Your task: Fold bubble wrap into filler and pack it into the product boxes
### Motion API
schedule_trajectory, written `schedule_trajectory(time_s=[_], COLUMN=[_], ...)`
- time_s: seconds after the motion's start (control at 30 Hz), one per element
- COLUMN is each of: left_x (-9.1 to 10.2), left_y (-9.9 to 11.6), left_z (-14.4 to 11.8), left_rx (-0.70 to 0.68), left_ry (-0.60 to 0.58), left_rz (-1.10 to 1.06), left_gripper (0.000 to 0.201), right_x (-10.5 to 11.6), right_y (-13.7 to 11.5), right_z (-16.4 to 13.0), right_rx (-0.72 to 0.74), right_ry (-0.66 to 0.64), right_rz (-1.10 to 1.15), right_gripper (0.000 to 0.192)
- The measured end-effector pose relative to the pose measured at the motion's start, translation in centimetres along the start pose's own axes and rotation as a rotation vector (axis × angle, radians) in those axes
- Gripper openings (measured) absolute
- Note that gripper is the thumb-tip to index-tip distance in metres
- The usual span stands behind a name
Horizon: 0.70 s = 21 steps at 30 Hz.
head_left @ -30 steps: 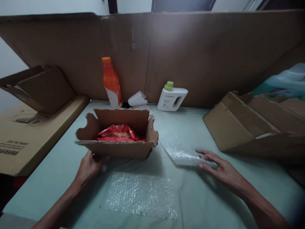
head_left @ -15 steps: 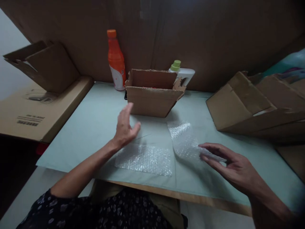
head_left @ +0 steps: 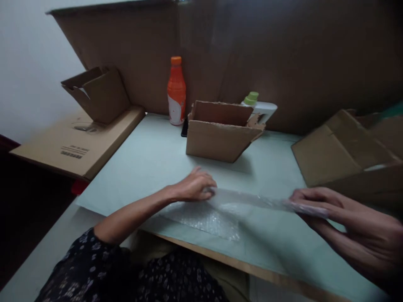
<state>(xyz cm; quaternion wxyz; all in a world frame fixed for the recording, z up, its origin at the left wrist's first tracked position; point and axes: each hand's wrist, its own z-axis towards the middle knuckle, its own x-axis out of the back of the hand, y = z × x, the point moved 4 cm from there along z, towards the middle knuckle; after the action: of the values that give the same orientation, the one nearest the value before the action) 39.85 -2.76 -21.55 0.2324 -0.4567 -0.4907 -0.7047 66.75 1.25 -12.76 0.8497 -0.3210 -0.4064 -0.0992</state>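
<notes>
A strip of bubble wrap (head_left: pixel 252 199) stretches between my two hands above the table, seen nearly edge-on and somewhat blurred. My left hand (head_left: pixel 197 186) is closed on its left end, and my right hand (head_left: pixel 327 209) pinches the right end between thumb and fingers. Beneath and in front lies a second sheet of bubble wrap (head_left: pixel 210 223), flat on the table near the front edge, partly covered by my left forearm and the held strip. Beyond my hands stands an open cardboard box (head_left: pixel 220 140); what is inside it cannot be made out.
Behind the box are an orange bottle (head_left: pixel 176 92), a white bottle with a green cap (head_left: pixel 252 99) and a dark flat object (head_left: pixel 184 128). Another open carton (head_left: pixel 107 96) sits on a flat box (head_left: pixel 103 147) at left. More cartons (head_left: pixel 327 155) stand at right on the pale-green tabletop (head_left: pixel 135 167).
My left hand has come down and closed on the free end of the bubble wrap. My right hand has moved right, pulling the strip straight. The view has shifted left.
</notes>
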Motion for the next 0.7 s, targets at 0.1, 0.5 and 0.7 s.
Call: schedule_trajectory(time_s=[0.1, 0.5, 0.7], left_x=[2.2, -0.6, 0.3], left_y=[-1.8, -7.8, -9.2], left_z=[-2.2, -11.2, -12.1], left_rx=[0.083, 0.202, 0.465], left_ry=[0.380, 0.282, 0.395], left_rz=[0.204, 0.155, 0.163], left_gripper=[0.018, 0.042, 0.028], right_x=[-1.6, -9.1, -11.9], right_y=[-0.2, 6.2, 4.0], right_z=[0.3, -3.9, -0.2], right_rx=[0.098, 0.017, -0.013], right_ry=[0.036, -0.201, -0.291], right_rz=[-0.184, -0.290, -0.167], right_gripper=[0.023, 0.025, 0.023])
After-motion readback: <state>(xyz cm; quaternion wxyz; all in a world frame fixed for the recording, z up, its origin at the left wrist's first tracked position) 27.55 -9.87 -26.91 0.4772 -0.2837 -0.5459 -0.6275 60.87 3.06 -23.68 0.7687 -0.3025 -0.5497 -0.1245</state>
